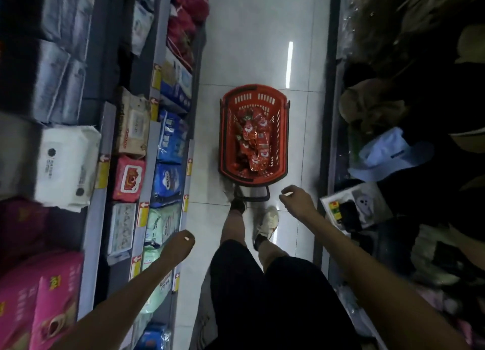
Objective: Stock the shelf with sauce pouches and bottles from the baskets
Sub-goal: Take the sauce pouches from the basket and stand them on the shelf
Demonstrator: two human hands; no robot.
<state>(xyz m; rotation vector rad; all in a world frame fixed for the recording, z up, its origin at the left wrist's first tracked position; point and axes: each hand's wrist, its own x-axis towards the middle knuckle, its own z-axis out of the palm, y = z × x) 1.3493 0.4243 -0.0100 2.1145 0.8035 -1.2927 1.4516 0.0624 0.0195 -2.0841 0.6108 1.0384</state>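
narrow floor (262,48) between the shelves (153,145), open ahead. the basket (225,139) of pouches (253,139) sits just ahead-left of your right hand (296,198) — it and your left hand (181,242) are loosely curled, empty.

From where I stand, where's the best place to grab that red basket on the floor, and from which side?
Take the black bar handle at the near end of the red basket, reaching down from your side. It juts out past the rim toward you, clear of the sauce pouches, with a gap for fingers.
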